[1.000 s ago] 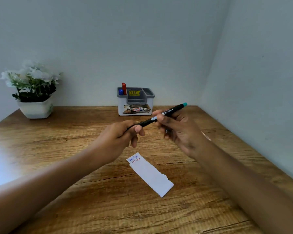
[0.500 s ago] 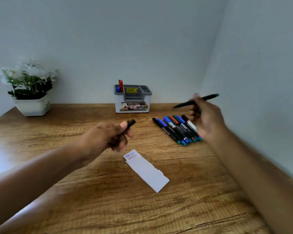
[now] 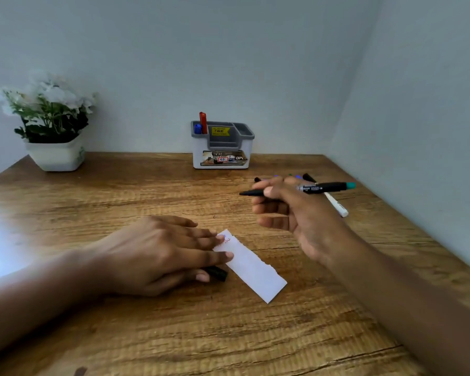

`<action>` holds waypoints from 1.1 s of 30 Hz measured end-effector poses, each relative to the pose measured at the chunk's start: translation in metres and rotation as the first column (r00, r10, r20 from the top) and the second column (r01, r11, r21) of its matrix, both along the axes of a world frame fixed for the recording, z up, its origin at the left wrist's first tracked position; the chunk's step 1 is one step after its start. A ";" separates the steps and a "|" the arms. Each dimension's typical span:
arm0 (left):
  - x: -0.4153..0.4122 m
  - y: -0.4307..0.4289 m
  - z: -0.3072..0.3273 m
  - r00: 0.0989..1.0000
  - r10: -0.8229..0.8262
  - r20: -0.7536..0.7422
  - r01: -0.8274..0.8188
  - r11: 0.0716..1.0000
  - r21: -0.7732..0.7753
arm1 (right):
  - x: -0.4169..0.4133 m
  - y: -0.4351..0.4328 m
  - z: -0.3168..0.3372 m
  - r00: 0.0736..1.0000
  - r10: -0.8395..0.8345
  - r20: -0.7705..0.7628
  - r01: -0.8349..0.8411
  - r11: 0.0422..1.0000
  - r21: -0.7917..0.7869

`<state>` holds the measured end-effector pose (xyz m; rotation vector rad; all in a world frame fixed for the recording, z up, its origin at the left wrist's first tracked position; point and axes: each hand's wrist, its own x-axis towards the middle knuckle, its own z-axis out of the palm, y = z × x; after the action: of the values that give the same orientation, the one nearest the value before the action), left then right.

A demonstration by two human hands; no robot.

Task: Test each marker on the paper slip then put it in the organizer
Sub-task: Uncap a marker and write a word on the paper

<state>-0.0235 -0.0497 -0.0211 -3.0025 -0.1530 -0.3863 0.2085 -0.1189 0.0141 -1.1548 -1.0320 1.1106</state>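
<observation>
Far out to the left of the left hand (image 3: 158, 253), at the back of the wooden table (image 3: 106, 196), sits a white pot of white flowers (image 3: 53, 131). That hand lies palm down on the tabletop with its fingers stretched out almost straight. The fingertips (image 3: 225, 255) press on the upper left end of the paper slip (image 3: 251, 270). A black cap (image 3: 218, 273) pokes out between the thumb and the underside of the forefinger, pinned there by the thumb. The slip runs down and to the right from under those fingertips, flat on the wood, with small red and blue scribbles at the pressed end and a torn right-hand edge. Well beyond the fingertips, against the back wall, stands the grey and white organizer (image 3: 223, 150). A red marker (image 3: 203, 122) and a blue marker (image 3: 197, 128) stand upright in its left rear compartment, and a yellow label shows on its middle section. Up and to the right of the slip, clear of the table, the right hand (image 3: 296, 213) has its thumb and fingers curled round an uncapped black marker (image 3: 326, 187). The marker lies nearly level in that grip, dark tip poking left past the thumb and teal end poking right past the knuckles. The tip is above the slip and apart from it. Behind and beneath this hand, mostly hidden by it, loose markers (image 3: 336, 206) lie on the table, one with a white end reaching out on the right, near the side wall.
</observation>
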 end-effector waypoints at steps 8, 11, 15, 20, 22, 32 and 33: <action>0.003 -0.006 -0.004 0.997 0.076 -0.027 -0.074 0.995 0.065 | -0.022 0.000 -0.028 0.919 0.107 0.378 -0.095 0.994 -0.052; 0.003 -0.007 -0.007 0.994 0.107 -0.028 -0.106 0.993 0.051 | -0.022 0.002 -0.032 0.900 0.124 0.417 -0.107 0.992 -0.063; 0.002 -0.008 -0.007 0.993 0.120 -0.008 -0.119 0.991 0.061 | -0.022 0.004 -0.033 0.876 0.151 0.458 -0.132 0.988 -0.074; 0.002 -0.008 -0.008 0.991 0.133 -0.003 -0.132 0.990 0.049 | -0.023 0.006 -0.032 0.868 0.170 0.467 -0.146 0.985 -0.089; 0.001 -0.007 -0.009 0.991 0.131 -0.005 -0.131 0.991 0.042 | -0.023 0.006 -0.031 0.858 0.172 0.483 -0.148 0.985 -0.088; 0.001 -0.006 -0.007 0.992 0.123 -0.014 -0.123 0.991 0.048 | -0.023 0.008 -0.033 0.869 0.143 0.474 -0.111 0.989 -0.094; 0.001 -0.007 -0.007 0.992 0.125 -0.014 -0.124 0.991 0.053 | -0.024 0.008 -0.033 0.871 0.143 0.471 -0.111 0.989 -0.096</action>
<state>-0.0228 -0.0564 -0.0280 -2.9252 -0.3223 -0.3466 0.1849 -0.1106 -0.0185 -1.4744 -1.4795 0.9858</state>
